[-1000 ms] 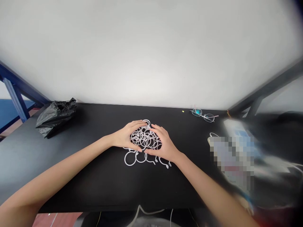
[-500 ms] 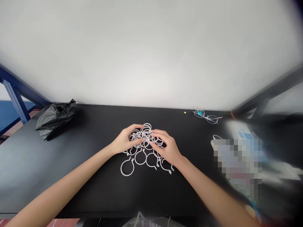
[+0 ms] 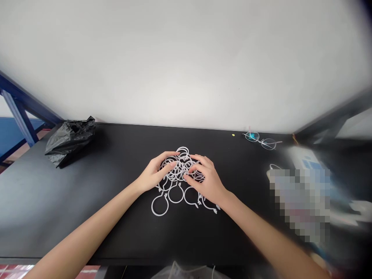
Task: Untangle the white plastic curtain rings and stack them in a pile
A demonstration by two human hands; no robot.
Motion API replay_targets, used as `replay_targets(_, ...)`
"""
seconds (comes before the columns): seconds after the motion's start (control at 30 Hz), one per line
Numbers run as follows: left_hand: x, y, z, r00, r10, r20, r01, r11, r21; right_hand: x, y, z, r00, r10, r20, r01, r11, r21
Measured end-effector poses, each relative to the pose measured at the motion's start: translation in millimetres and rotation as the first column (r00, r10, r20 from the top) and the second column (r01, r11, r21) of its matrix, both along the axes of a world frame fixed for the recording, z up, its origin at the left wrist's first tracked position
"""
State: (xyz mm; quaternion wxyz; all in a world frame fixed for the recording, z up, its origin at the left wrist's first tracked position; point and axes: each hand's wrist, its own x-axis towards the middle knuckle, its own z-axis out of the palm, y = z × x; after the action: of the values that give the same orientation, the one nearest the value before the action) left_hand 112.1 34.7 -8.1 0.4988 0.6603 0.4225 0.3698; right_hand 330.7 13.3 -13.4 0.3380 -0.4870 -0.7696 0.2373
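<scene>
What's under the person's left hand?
White rings show partly under the left hand, piled on the black table. Whatever lies right beneath the palm is covered, so I can't tell.

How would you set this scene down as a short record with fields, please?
Surface: black table against a pale wall
Rings: white, heaped between the hands, a few spread along the near side
Left hand: at the heap's left, thumb and fingers apart
Right hand: at the heap's right, fingers bent, grip unclear
Far left: crumpled black bag
Far right: glasses near the wall
Right side: items too blurred or pixelated to identify
</scene>
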Motion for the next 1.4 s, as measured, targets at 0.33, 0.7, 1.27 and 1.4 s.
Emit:
replay_targets(0.33, -0.9, -2.7, -1.2, 0.994, -0.042, -0.099, 0.058, 0.984, 0.170, 7.5, 0.3, 8.3, 0.969, -0.086, -0.233, 0.050, 0.986, -0.156)
replay_targets(0.7, 3.4, -13.7, 4.5, 0.957, 0.105, -0.271, 0.080, 0.802, 0.593, 4.9, -11.1, 11.7, 0.944, -0.074, -0.322, 0.107, 0.991, 0.085)
replay_targets(1.27, 13.2, -32.1, 6.9, 0.994, 0.054, -0.095, 0.050, 0.553, 0.831, -2.4, -20.3, 15.4, 0.963, 0.160, -0.218, -0.092, 0.952, 0.291)
replay_targets(1.4, 15.0, -36.4, 12.1, 0.997, 0.074, -0.030, -0.015, 0.546, 0.838, -0.3, -22.2, 15.0, 0.937, 0.304, -0.171, -0.235, 0.913, 0.334)
